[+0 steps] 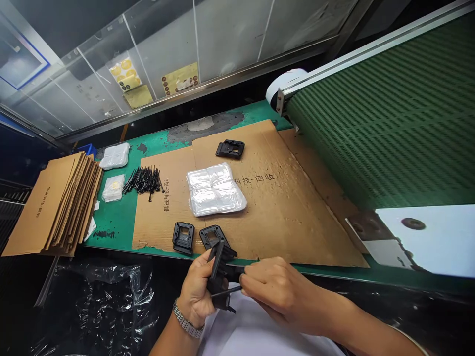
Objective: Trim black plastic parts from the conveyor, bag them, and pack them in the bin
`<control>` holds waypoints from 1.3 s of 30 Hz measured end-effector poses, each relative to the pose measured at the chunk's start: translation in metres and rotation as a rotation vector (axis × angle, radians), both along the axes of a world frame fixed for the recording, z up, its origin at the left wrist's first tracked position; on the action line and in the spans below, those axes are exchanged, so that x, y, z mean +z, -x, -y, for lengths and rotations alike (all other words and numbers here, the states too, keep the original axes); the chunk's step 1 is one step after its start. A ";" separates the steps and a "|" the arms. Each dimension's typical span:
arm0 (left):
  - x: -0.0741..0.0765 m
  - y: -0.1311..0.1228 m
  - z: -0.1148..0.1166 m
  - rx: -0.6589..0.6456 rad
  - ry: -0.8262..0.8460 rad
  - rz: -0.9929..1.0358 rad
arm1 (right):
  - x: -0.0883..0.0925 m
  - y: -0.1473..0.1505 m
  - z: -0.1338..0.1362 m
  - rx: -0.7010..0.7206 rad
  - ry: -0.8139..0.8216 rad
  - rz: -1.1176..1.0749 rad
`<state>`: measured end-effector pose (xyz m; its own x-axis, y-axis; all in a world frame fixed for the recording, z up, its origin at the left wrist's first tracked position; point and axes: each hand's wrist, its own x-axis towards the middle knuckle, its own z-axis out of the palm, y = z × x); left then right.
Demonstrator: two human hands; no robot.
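Note:
My left hand (196, 291), with a metal watch on its wrist, is closed around a black plastic part (218, 267) with a flat plate at its top. My right hand (276, 287) pinches the end of a thin black strip (232, 290), whose other end reaches the part. Whether the strip is a cable tie or a rod I cannot tell. Just beyond my hands, a black frame-shaped plastic piece (211, 236) and a similar black piece (183, 237) lie on flat cardboard (289, 217). Another black piece (230, 149) lies farther back.
A tied stack of clear plastic bags (215, 190) rests mid-cardboard. Left of it are a pile of thin black pieces (145, 180), smaller bag bundles (115, 155) and stacked cardboard sheets (52, 202). A green conveyor belt (389, 109) slopes along the right. Black plastic film (107, 306) hangs lower left.

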<state>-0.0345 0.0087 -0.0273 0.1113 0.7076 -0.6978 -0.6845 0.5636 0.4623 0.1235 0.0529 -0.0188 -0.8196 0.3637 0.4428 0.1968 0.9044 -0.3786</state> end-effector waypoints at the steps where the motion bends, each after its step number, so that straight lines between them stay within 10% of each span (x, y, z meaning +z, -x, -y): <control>1: 0.000 0.001 0.000 0.007 0.014 -0.004 | 0.001 -0.003 0.001 0.046 0.015 0.018; 13: 0.004 -0.012 0.005 0.239 -0.164 -0.169 | -0.001 0.011 0.012 -0.174 0.104 -0.117; 20: 0.001 -0.003 0.016 0.023 -0.302 -0.288 | -0.011 0.005 -0.004 -0.319 0.279 -0.096; 28: -0.007 0.015 0.011 -0.182 -0.635 -0.472 | 0.008 -0.003 -0.003 -0.107 0.373 -0.171; 39: -0.003 0.016 0.011 -0.215 -0.644 -0.481 | 0.021 -0.001 0.007 0.006 0.177 -0.101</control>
<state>-0.0510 -0.0024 -0.0301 0.0825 0.9821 -0.1692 -0.2378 0.1843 0.9537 0.1247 0.0462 0.0022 -0.7767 0.4384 0.4522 0.1448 0.8230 -0.5492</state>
